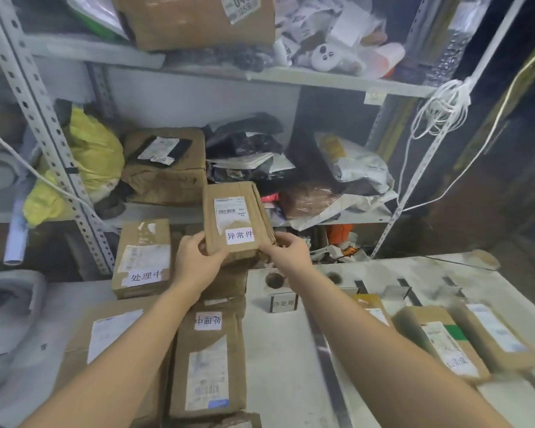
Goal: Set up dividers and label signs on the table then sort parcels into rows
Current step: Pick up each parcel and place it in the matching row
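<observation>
Two sets of fingers pinch the lower corners of a brown cardboard parcel [237,222] bearing a barcode label and a white "异常件" sticker. Left hand [195,261] grips at seven o'clock, right hand [286,253] at five; forearms stretch forward, parcel raised above the table [291,350].

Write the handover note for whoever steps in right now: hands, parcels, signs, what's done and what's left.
Both hands hold one brown parcel upright above the table's far edge: left hand at its lower left corner, right hand at its lower right. Its white sticker reads 异常件.
Done: dark divider strips lie on the white table; a small sign stands at the far end of a row; three parcels lie in rows on the right.
Left: place the held parcel, then sort the unsorted pile on the left, two of them marked 处理中.
</observation>
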